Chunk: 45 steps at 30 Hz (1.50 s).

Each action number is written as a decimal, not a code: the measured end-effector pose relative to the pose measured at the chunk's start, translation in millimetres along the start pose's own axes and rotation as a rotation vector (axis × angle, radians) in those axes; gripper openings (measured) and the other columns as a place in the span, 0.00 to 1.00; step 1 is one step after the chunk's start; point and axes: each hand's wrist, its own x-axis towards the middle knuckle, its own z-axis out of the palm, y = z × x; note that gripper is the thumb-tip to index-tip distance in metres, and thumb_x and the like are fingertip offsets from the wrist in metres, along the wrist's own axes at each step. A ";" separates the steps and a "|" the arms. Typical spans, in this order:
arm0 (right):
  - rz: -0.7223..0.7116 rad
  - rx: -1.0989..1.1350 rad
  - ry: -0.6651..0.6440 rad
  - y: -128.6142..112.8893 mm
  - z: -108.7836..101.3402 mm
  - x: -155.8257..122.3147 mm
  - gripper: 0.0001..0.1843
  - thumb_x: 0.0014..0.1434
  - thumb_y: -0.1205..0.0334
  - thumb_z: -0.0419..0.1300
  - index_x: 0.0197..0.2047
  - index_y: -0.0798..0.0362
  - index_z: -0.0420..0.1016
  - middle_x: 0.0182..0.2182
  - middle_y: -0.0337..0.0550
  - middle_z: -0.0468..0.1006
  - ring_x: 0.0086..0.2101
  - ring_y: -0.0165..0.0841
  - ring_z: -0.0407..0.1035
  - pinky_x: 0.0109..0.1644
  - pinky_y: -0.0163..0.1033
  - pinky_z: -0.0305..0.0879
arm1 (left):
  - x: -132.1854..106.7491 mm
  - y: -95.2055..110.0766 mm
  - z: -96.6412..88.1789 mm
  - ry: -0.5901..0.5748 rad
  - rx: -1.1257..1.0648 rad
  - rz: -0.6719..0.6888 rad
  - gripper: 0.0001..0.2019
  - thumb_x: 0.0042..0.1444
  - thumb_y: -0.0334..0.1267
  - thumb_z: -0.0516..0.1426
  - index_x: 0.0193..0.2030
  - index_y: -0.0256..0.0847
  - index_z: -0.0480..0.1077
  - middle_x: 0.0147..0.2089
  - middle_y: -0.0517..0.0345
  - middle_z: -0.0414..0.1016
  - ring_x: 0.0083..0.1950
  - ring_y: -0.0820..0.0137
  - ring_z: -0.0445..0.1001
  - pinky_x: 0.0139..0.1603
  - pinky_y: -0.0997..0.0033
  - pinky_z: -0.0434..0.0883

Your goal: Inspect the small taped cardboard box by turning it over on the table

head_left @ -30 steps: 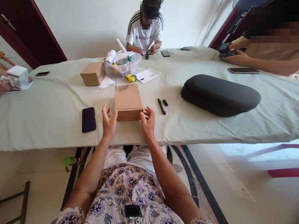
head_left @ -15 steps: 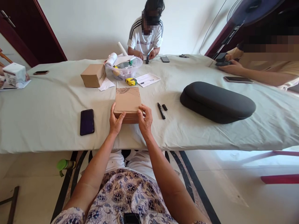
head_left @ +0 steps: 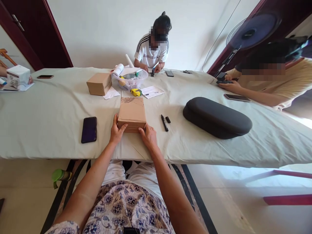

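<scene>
A closed brown cardboard box (head_left: 132, 112) lies flat on the cloth-covered table (head_left: 44, 110) right in front of me. My left hand (head_left: 116, 131) grips its near left corner, thumb on top. My right hand (head_left: 147, 136) presses against the near right corner, fingers curled along the front face. A black phone (head_left: 89, 129) lies to the left of my left hand. To the right of the box lie a black marker (head_left: 164, 123) and its cap (head_left: 168, 119).
A large black cushion-like case (head_left: 216, 117) sits at the right. Farther back stand a second cardboard box (head_left: 99, 83), a clear bowl (head_left: 133, 79) of items, a yellow tape measure (head_left: 136, 92) and papers. Other people sit at the far end and right side.
My hands went from hovering open beside the box to gripping its near corners. The camera view tilted upward.
</scene>
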 end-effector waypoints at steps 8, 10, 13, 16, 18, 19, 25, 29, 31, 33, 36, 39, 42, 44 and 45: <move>0.049 0.157 0.156 -5.7 -4.7 -2.9 0.27 0.61 0.49 0.57 0.60 0.51 0.67 0.45 0.50 0.81 0.43 0.42 0.74 0.52 0.51 0.69 | -6.8 -5.9 1.7 -0.089 0.095 0.057 0.45 0.51 0.52 0.67 0.71 0.42 0.53 0.70 0.39 0.64 0.69 0.52 0.66 0.65 0.52 0.68; 0.045 0.215 0.284 -7.3 -6.0 -4.2 0.29 0.61 0.46 0.56 0.61 0.51 0.65 0.46 0.50 0.79 0.44 0.41 0.74 0.53 0.51 0.69 | -8.7 -4.9 1.1 -0.099 0.061 0.101 0.46 0.51 0.54 0.66 0.72 0.45 0.51 0.72 0.40 0.60 0.71 0.53 0.64 0.66 0.52 0.67; -0.037 0.190 0.389 -10.4 -5.1 -7.1 0.35 0.59 0.42 0.58 0.64 0.52 0.62 0.46 0.50 0.75 0.45 0.41 0.71 0.56 0.52 0.67 | -10.2 -6.0 0.6 -0.089 0.103 0.148 0.51 0.46 0.58 0.68 0.72 0.44 0.51 0.71 0.37 0.61 0.71 0.51 0.63 0.69 0.50 0.63; -0.130 0.105 0.387 -12.5 -0.8 -8.9 0.44 0.54 0.37 0.62 0.66 0.52 0.58 0.51 0.54 0.71 0.49 0.44 0.68 0.58 0.54 0.65 | -10.5 -8.5 3.2 -0.070 0.142 0.203 0.54 0.42 0.62 0.69 0.71 0.42 0.52 0.71 0.35 0.61 0.72 0.48 0.61 0.71 0.48 0.60; -0.144 0.049 0.380 -12.8 2.9 -9.0 0.49 0.50 0.33 0.64 0.66 0.53 0.57 0.53 0.58 0.69 0.52 0.49 0.65 0.58 0.57 0.64 | -10.9 -9.2 5.7 -0.046 0.137 0.220 0.54 0.41 0.63 0.68 0.71 0.42 0.52 0.71 0.35 0.59 0.72 0.48 0.60 0.71 0.49 0.60; -0.137 0.029 0.376 -12.6 4.6 -8.8 0.50 0.49 0.32 0.64 0.66 0.53 0.57 0.54 0.59 0.68 0.53 0.50 0.65 0.58 0.58 0.63 | -11.3 -9.0 6.8 -0.034 0.134 0.213 0.55 0.41 0.63 0.69 0.71 0.42 0.51 0.71 0.35 0.59 0.72 0.48 0.61 0.70 0.50 0.61; -0.156 0.038 0.330 -11.7 3.9 -9.0 0.42 0.55 0.35 0.62 0.65 0.51 0.61 0.50 0.54 0.70 0.50 0.47 0.66 0.57 0.56 0.65 | -13.2 -5.1 5.2 -0.047 0.106 0.125 0.53 0.45 0.61 0.68 0.72 0.45 0.49 0.68 0.37 0.65 0.68 0.49 0.68 0.65 0.50 0.67; -0.177 0.092 0.311 -15.7 -3.3 -12.1 0.29 0.64 0.44 0.53 0.64 0.48 0.66 0.43 0.49 0.72 0.44 0.42 0.68 0.54 0.53 0.68 | -13.1 -5.0 1.5 -0.033 0.075 0.097 0.53 0.46 0.59 0.68 0.73 0.45 0.48 0.68 0.39 0.66 0.69 0.51 0.67 0.68 0.51 0.65; -0.194 0.114 0.313 -17.8 -5.6 -13.6 0.25 0.67 0.48 0.49 0.62 0.48 0.69 0.42 0.48 0.73 0.44 0.41 0.68 0.53 0.52 0.68 | -13.2 -6.3 0.5 -0.025 0.043 0.083 0.52 0.46 0.57 0.68 0.72 0.45 0.48 0.68 0.40 0.66 0.69 0.52 0.67 0.68 0.51 0.64; -0.231 0.136 0.335 -18.9 -6.8 -14.5 0.24 0.68 0.49 0.48 0.61 0.48 0.70 0.41 0.48 0.73 0.43 0.41 0.69 0.52 0.51 0.69 | -12.9 -8.3 0.2 -0.035 -0.026 0.071 0.51 0.47 0.56 0.68 0.72 0.45 0.48 0.68 0.41 0.66 0.68 0.54 0.68 0.68 0.52 0.65; -0.311 0.170 0.355 -19.2 -8.1 -15.1 0.23 0.66 0.48 0.51 0.59 0.48 0.70 0.38 0.44 0.72 0.39 0.39 0.69 0.49 0.50 0.70 | -11.1 -12.1 0.8 -0.062 -0.180 0.061 0.48 0.45 0.56 0.69 0.68 0.47 0.51 0.65 0.43 0.67 0.64 0.57 0.72 0.64 0.55 0.69; -0.364 0.206 0.346 -20.1 -10.1 -15.5 0.22 0.64 0.48 0.56 0.57 0.47 0.68 0.43 0.46 0.73 0.44 0.40 0.70 0.51 0.52 0.70 | -7.7 -15.2 2.0 -0.061 -0.333 0.066 0.45 0.41 0.56 0.71 0.61 0.47 0.55 0.60 0.45 0.69 0.60 0.58 0.73 0.60 0.57 0.71; -0.368 0.280 0.309 -20.9 -10.7 -16.3 0.21 0.63 0.49 0.58 0.56 0.47 0.64 0.60 0.53 0.67 0.60 0.46 0.63 0.62 0.58 0.63 | -5.0 -15.3 2.2 -0.084 -0.425 0.055 0.44 0.40 0.53 0.73 0.60 0.49 0.56 0.62 0.47 0.67 0.62 0.58 0.71 0.61 0.58 0.70; -0.337 0.368 0.243 -19.3 -9.2 -16.5 0.22 0.63 0.49 0.60 0.56 0.46 0.62 0.67 0.54 0.61 0.66 0.47 0.58 0.64 0.58 0.62 | -4.7 -13.5 1.3 -0.115 -0.447 0.030 0.44 0.41 0.51 0.73 0.61 0.51 0.56 0.64 0.48 0.65 0.63 0.57 0.70 0.62 0.57 0.70; -0.311 0.420 0.213 -17.8 -8.2 -16.4 0.23 0.63 0.49 0.60 0.57 0.46 0.61 0.68 0.55 0.60 0.66 0.46 0.58 0.63 0.57 0.64 | -4.9 -12.3 0.5 -0.128 -0.455 0.021 0.44 0.41 0.50 0.73 0.62 0.52 0.56 0.64 0.48 0.66 0.63 0.57 0.70 0.62 0.56 0.70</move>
